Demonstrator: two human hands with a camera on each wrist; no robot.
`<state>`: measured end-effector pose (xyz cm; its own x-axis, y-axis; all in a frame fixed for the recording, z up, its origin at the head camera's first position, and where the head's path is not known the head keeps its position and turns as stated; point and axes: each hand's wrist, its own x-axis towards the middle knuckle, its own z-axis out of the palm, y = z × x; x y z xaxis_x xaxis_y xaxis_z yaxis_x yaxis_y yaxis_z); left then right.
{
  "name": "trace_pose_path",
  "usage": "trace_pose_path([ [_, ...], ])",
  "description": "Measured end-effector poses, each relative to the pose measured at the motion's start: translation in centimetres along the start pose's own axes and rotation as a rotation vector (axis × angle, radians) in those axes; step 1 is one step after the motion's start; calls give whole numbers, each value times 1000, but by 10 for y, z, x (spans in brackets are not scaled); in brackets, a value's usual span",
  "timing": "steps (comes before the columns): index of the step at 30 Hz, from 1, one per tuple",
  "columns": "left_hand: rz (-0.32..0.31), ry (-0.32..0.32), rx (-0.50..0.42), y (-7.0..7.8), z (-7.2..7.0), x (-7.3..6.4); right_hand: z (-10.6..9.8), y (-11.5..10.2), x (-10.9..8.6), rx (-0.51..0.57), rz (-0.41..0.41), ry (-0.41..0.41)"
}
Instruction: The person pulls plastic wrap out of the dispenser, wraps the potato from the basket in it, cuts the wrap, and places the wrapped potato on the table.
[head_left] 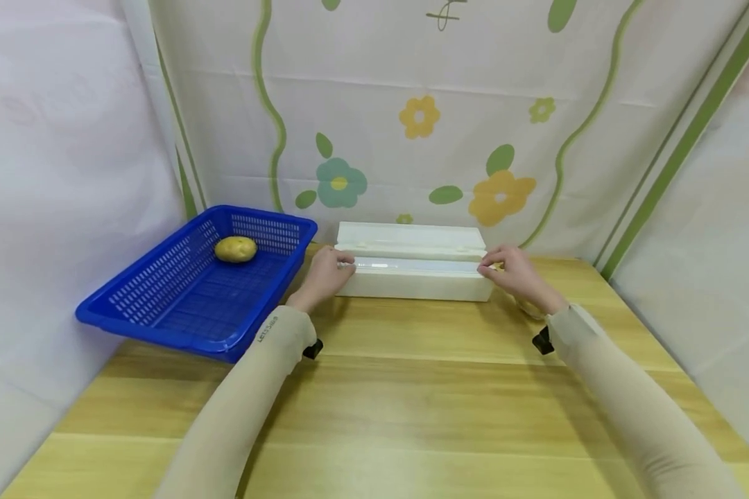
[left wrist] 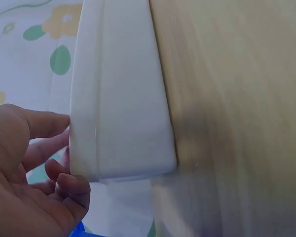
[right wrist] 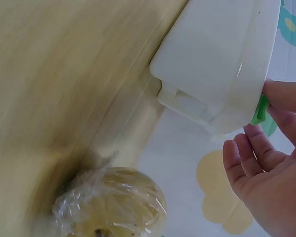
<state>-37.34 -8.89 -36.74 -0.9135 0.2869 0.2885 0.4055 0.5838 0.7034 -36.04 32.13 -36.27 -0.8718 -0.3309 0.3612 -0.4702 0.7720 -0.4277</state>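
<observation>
A long white cling film dispenser (head_left: 413,285) stands near the back of the table, its lid (head_left: 412,233) tipped back. Along its opening, a strip of clear cling film (head_left: 406,265) catches the light between the two hands. At the left end my left hand (head_left: 328,275) pinches the film's edge, thumb against the front rim, the other fingers curled. My right hand (head_left: 519,275) pinches at the right end. Under its thumb, a small green piece (right wrist: 260,109) shows at the rim in the right wrist view. The film between the fingertips is hard to make out.
To the left sits a blue plastic basket (head_left: 193,339) with one potato (head_left: 236,249) inside. A potato wrapped in clear film (right wrist: 123,202) lies by the dispenser's right end, mostly behind my right hand in the head view. Patterned cloth (head_left: 406,62) hangs behind the table.
</observation>
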Motion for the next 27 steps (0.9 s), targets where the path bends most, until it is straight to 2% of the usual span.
trace_pose_path([
  [4,-29,-23,43,2,-2,6,3,-1,1,-6,-20,14],
  [8,-61,-40,101,4,0,11,7,-2,1,12,17,27],
  [12,-83,-26,128,4,3,15,10,-4,-1,53,52,57],
  [18,-81,-18,94,1,3,13,12,-6,1,107,80,86],
  [27,-69,34,25,-3,6,12,14,2,-1,119,134,100],
])
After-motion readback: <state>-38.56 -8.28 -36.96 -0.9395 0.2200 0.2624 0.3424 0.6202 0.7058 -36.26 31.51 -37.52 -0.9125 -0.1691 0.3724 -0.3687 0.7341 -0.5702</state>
